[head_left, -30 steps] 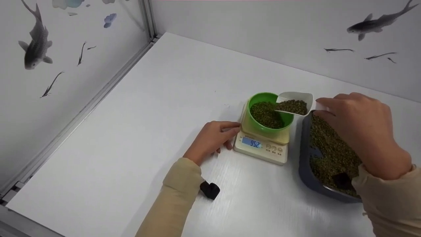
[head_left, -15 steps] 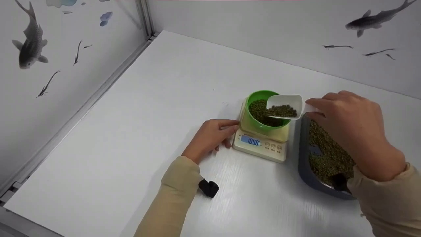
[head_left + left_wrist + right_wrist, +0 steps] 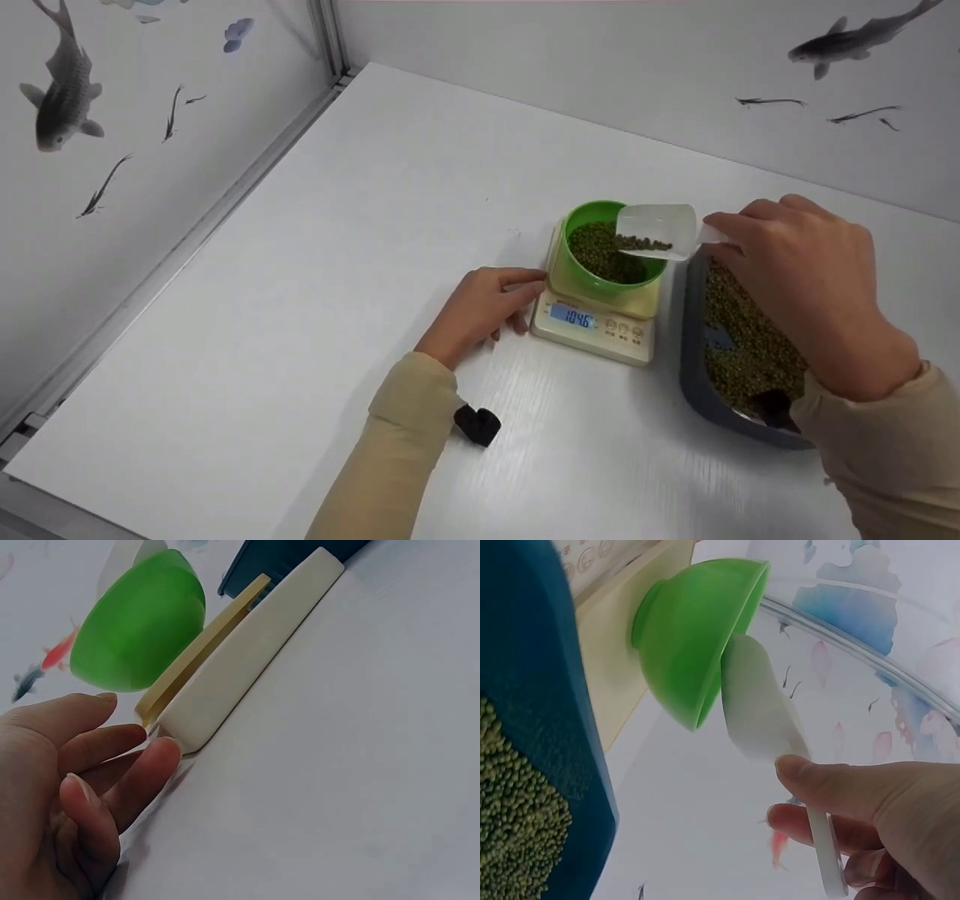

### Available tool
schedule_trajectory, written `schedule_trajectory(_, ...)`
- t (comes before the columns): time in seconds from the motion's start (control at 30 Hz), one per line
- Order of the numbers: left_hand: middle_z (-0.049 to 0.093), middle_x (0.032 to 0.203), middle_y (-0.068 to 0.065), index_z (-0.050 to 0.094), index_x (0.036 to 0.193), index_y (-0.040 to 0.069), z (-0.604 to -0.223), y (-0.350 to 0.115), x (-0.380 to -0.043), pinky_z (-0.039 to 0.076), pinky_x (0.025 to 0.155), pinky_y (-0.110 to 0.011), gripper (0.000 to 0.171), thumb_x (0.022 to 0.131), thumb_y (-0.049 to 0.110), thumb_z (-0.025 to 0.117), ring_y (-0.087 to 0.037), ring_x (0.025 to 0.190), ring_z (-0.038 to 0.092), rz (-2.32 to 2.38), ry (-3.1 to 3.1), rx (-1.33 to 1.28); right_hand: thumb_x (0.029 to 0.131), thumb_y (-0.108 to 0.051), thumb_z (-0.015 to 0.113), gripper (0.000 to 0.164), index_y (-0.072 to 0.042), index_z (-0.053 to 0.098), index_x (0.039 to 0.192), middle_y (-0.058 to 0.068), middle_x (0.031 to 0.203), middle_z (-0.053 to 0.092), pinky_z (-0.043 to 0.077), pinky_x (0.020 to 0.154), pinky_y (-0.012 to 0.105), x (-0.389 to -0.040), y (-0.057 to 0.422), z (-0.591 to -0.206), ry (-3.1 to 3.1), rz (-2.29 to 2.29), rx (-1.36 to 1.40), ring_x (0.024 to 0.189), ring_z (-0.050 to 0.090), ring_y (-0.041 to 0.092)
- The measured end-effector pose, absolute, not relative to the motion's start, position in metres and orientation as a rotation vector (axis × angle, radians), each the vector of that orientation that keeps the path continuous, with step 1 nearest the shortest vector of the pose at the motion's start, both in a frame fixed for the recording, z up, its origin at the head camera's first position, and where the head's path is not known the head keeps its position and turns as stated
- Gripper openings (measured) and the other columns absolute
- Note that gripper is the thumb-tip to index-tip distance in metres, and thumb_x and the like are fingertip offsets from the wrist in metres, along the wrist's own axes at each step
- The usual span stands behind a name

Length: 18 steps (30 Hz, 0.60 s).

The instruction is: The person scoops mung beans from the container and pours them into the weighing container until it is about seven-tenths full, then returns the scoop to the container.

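My right hand (image 3: pixel 806 277) grips the handle of a white scoop (image 3: pixel 761 701), thumb on one side and fingers curled on the other. The scoop tilts over the rim of a green bowl (image 3: pixel 600 280), with some small green beans (image 3: pixel 637 243) still in it. More beans fill the lower part of the bowl, which sits on a kitchen scale (image 3: pixel 592 341); its lit display reads about 104.6. At the scale's left side lies my left hand (image 3: pixel 484 307), fingertips right at its edge and fingers relaxed. In the left wrist view the fingers (image 3: pixel 150 776) are loosely bent beside the scale body.
A dark blue tub (image 3: pixel 694 375) of beans stands right of the scale, partly under my right forearm. A small black object (image 3: pixel 478 425) lies by my left sleeve. White panels with painted fish (image 3: pixel 64 105) border the table (image 3: pixel 300 262) at the left and back.
The scoop has shifted left over the bowl and tipped further, and fewer beans remain in it. The display went from 95.2 to about 104.6. My left hand stays by the scale.
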State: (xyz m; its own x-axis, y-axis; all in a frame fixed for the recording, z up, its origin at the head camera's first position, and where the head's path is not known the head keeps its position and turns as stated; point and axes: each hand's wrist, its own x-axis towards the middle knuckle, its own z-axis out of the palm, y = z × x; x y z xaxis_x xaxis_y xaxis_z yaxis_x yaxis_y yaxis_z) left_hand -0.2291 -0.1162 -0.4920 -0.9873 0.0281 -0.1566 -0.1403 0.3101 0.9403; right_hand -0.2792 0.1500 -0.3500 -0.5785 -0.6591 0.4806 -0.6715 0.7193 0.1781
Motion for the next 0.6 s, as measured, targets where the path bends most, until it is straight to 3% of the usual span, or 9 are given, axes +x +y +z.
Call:
schedule_trajectory(0.47,0.063,0.060,-0.002,0.058,0.112,0.040,-0.4921,-0.1166,-0.2305,0.041,0.038,-0.027,0.029,0.085,0.048,0.053,-0.018,0.048,0.054,1.711,2.464,-0.076,0.070,-0.003,0.073,0.018,-0.009,0.069,0.087,0.015,0.076,0.062,0.033,0.035,0.040,-0.2732,0.1482,-0.3487,-2.386,-0.052,0.882,0.059,0.047,0.028)
schedule_trajectory(0.6,0.063,0.061,-0.003,0.058,0.111,0.041,-0.4918,-0.1164,-0.2304,0.041,0.038,-0.028,0.027,0.085,0.047,0.053,-0.019,0.050,0.055,1.722,2.443,-0.088,0.078,0.005,0.059,0.016,-0.008,0.068,0.083,0.017,0.079,0.062,0.031,0.032,0.040,-0.2710,0.1431,-0.3501,-2.356,-0.082,0.860,0.060,0.044,0.030)
